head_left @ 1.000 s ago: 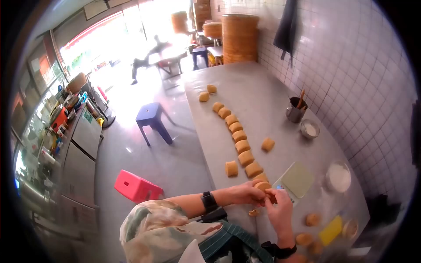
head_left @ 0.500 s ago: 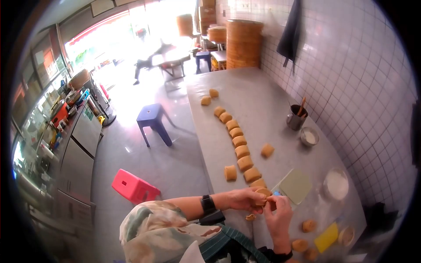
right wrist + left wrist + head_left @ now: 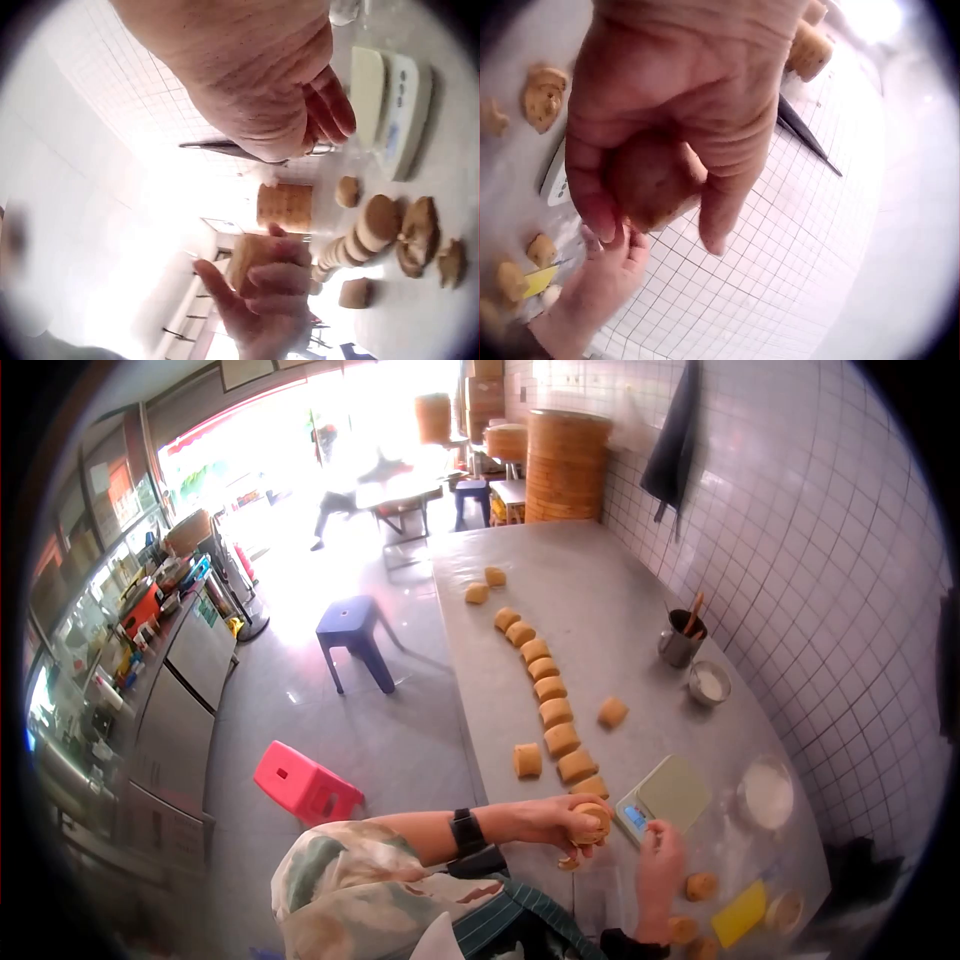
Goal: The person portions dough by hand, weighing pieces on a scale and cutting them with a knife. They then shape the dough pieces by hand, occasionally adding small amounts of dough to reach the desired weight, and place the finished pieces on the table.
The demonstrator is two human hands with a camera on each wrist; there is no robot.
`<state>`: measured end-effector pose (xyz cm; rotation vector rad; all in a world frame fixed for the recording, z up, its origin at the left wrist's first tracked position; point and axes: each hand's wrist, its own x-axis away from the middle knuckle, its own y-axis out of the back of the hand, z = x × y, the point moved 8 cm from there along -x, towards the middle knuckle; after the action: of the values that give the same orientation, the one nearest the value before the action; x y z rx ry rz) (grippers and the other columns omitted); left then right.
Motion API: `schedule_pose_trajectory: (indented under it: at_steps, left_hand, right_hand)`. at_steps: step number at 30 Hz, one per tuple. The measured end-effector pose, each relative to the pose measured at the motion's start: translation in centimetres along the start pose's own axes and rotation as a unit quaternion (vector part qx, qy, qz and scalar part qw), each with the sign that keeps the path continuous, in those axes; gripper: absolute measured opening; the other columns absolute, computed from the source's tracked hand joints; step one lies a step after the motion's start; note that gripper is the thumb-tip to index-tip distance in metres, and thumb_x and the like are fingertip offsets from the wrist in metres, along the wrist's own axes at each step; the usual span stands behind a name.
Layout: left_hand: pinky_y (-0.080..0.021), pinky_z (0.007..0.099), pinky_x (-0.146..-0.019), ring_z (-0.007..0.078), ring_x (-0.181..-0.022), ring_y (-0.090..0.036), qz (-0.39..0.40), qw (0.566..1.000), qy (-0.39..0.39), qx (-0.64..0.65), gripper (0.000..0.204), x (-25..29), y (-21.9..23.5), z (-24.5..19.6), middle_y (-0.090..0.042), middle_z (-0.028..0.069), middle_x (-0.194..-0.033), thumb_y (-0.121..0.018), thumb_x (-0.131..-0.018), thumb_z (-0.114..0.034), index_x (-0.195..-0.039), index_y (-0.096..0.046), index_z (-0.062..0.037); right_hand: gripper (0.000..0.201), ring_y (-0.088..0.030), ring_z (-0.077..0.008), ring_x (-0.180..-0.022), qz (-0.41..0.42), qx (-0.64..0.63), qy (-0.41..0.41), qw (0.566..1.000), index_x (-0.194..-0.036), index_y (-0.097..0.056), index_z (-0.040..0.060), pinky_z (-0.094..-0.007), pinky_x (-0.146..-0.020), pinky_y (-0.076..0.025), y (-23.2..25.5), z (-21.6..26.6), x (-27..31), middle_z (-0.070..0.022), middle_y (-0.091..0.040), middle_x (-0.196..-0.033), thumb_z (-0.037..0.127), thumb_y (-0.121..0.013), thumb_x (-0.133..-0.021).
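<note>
My left hand [image 3: 556,822] grips a thick round piece of tan dough [image 3: 592,824], thumb on one side and fingers round the other. In the left wrist view the dough [image 3: 656,184] sits between curled fingers and thumb. Apart from it, my right hand [image 3: 660,870] is raised beside the kitchen scale [image 3: 678,790], fingers bent inward; I cannot tell whether a small bit is pinched in them. A torn dough scrap [image 3: 418,236] lies on the table near the left hand. A row of cut dough pieces [image 3: 561,738] runs away along the table.
Several dough pieces [image 3: 701,886] and a yellow scraper [image 3: 740,913] lie at the near right. A bowl of white powder [image 3: 768,795], a smaller bowl [image 3: 709,683] and a metal cup [image 3: 680,645] stand toward the tiled wall. Stools [image 3: 308,780] stand left of the table.
My right hand has come off the dough piece and moved right and down, beside the scale. The left hand still holds the piece, now turned with its round face upward.
</note>
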<state>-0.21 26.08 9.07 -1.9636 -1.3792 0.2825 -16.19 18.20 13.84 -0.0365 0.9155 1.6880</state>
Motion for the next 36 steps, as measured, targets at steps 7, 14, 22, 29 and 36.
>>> schedule_pose_trajectory:
  at_steps: [7, 14, 22, 29, 36]
  left_hand:
    - [-0.052, 0.0331, -0.080, 0.0217, -0.105, -0.056, -0.008, 0.995, 0.004, 0.104, 0.050, -0.3, 0.0, 0.0, -0.051, 0.0128, -0.118, -0.058, -0.094, -0.028, -0.137, -0.037, -0.0142]
    - [-0.048, 0.0274, -0.088, 0.0173, -0.108, -0.053, -0.058, 0.990, -0.023, -0.125, 0.054, -1.2, 0.7, -0.2, -0.049, 0.0100, -0.121, -0.064, -0.088, -0.012, -0.136, -0.040, -0.0078]
    - [-0.047, 0.0357, -0.089, 0.0289, -0.103, -0.056, -0.111, 0.827, -0.130, -0.535, 0.058, -3.6, -0.5, -0.7, -0.052, 0.0180, -0.117, -0.070, -0.078, -0.017, -0.128, -0.045, -0.0023]
    - [-0.055, 0.0374, -0.071, 0.0230, -0.098, -0.063, -0.088, 0.881, -0.019, -0.465, 0.075, -6.1, -3.6, 2.3, -0.056, 0.0171, -0.115, -0.074, -0.077, -0.021, -0.136, -0.030, -0.0059]
    - [-0.052, 0.0277, -0.079, 0.0191, -0.101, -0.060, -0.022, 0.919, -0.066, -0.388, 0.060, -6.8, -2.5, 1.9, -0.043, 0.0125, -0.133, -0.062, -0.088, -0.001, -0.140, -0.032, -0.0023]
  right_hand:
    - [0.014, -0.060, -0.0350, -0.078, 0.176, 0.135, 0.005, 0.975, -0.100, -0.064, 0.0098, -0.0447, -0.068, -0.049, -4.9, -4.7, 5.9, -0.0143, -0.060, -0.088, 0.011, -0.054, -0.089]
    - [0.027, -0.060, -0.0349, -0.079, 0.174, 0.123, 0.004, 0.977, -0.111, -0.062, 0.0110, -0.0432, -0.069, -0.049, -4.9, -5.3, 6.2, -0.0130, -0.060, -0.092, 0.006, -0.055, -0.086]
    - [0.056, -0.057, -0.0318, -0.105, 0.174, -0.055, -0.101, 0.978, -0.132, -0.049, 0.0086, -0.0368, -0.085, -0.048, -1.6, 0.6, 4.5, -0.0149, -0.058, -0.115, 0.006, -0.061, -0.078]
    - [0.066, -0.056, -0.0345, -0.103, 0.094, 0.031, -0.039, 0.994, -0.132, -0.049, 0.0119, -0.0415, -0.089, -0.047, -0.7, 0.4, 4.6, -0.0155, -0.058, -0.117, 0.010, -0.071, -0.070]
    - [0.053, -0.056, -0.0359, -0.106, -0.112, 0.015, -0.210, 0.971, -0.125, -0.054, 0.0075, -0.0388, -0.089, -0.047, 10.0, -1.7, 13.2, -0.0165, -0.057, -0.117, 0.013, -0.073, -0.076]
